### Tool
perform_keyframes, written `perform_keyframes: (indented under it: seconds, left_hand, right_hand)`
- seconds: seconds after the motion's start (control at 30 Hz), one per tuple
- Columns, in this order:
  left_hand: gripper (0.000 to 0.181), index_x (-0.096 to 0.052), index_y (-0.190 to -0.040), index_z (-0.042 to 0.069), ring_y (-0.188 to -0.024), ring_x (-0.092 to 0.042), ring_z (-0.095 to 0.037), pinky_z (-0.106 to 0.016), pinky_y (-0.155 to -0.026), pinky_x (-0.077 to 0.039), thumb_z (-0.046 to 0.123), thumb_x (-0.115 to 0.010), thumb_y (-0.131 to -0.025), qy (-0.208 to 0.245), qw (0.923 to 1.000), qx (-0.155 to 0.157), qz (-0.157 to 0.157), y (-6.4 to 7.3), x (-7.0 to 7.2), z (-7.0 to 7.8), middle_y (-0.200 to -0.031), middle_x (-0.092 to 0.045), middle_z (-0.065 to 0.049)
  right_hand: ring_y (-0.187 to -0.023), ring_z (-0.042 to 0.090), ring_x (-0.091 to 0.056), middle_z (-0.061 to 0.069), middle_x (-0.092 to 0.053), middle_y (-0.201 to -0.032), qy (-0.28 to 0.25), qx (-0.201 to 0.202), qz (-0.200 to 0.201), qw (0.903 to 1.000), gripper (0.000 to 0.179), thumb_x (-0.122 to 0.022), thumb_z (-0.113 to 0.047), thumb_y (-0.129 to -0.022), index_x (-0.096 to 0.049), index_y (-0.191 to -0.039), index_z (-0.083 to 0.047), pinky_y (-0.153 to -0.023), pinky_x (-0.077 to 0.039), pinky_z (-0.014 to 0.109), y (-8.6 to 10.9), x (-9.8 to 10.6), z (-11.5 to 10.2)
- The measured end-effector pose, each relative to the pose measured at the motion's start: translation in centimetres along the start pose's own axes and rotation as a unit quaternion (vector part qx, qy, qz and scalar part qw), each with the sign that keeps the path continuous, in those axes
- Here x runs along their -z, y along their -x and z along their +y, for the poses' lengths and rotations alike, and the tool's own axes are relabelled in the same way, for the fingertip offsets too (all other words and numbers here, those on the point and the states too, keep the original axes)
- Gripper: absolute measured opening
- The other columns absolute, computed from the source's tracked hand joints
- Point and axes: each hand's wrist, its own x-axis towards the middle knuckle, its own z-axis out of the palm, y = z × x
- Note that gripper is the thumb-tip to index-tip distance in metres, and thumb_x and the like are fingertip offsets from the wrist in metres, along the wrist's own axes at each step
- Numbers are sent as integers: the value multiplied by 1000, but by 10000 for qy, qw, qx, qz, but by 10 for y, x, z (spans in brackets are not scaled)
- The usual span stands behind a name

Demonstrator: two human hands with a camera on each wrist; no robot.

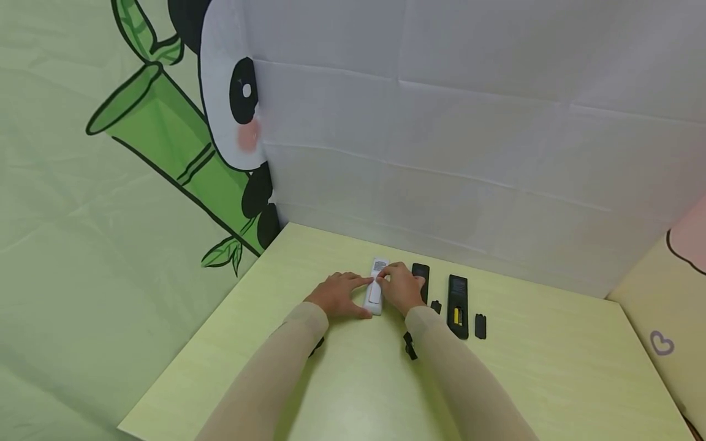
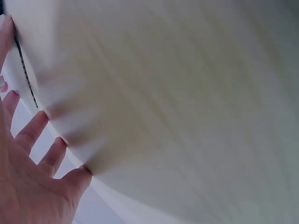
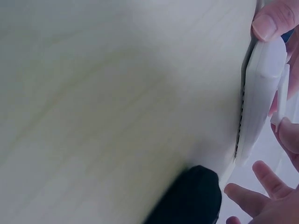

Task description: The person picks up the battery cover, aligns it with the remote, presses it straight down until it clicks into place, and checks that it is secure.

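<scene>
A white remote control (image 1: 380,266) lies back side up on the table between the two hands. My left hand (image 1: 337,295) holds it from the left, thumb at its near end and index finger reaching its side; the other fingertips touch the table in the left wrist view. From the other side, my right hand (image 1: 401,288) pinches the white battery cover (image 3: 282,88) between thumb and finger. That cover stands slightly off the back of the remote in the right wrist view. Whether batteries lie beneath it is hidden.
Right of the hands lies a black remote (image 1: 421,271), partly covered by the right hand, with a small black cover (image 1: 436,306) beside it. Further right, another black remote (image 1: 457,291) shows yellow batteries (image 1: 458,316), next to its black cover (image 1: 481,326). Cloth walls (image 1: 441,153) border the table.
</scene>
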Motion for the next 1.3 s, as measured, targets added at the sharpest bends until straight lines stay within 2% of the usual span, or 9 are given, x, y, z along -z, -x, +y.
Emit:
perform_keyframes:
  seconds: [0.67, 1.0, 1.3]
  left_hand:
    - [98, -50, -181, 42, -171, -50, -43, -69, -136, -49, 69, -91, -96, -59, 10000, 19, -12, 4, 6, 7, -185, -55, -4]
    - [97, -49, -180, 46, -171, -50, -45, -69, -135, -50, 71, -90, -97, -53, 10000, 23, -40, 5, 8, 7, -186, -54, -4]
    - [97, -48, -181, 45, -173, -48, -46, -70, -137, -48, 70, -89, -97, -37, 10000, 18, -60, 5, 7, 6, -186, -53, -4]
  right_hand:
    - [-151, 39, -70, 12, -75, -156, 40, 44, 37, 10000, 14, -80, -26, -115, -90, -110, -16, -126, -34, 79, -4, -6, 7]
    - [-154, 40, -68, 15, -71, -163, 256, 162, 99, 9995, 14, -81, -27, -114, -89, -108, -17, -130, -33, 79, -3, -2, 3]
    - [-152, 41, -69, 16, -69, -164, 371, 207, 108, 9990, 16, -79, -27, -116, -89, -110, -16, -129, -34, 78, 2, 0, -2]
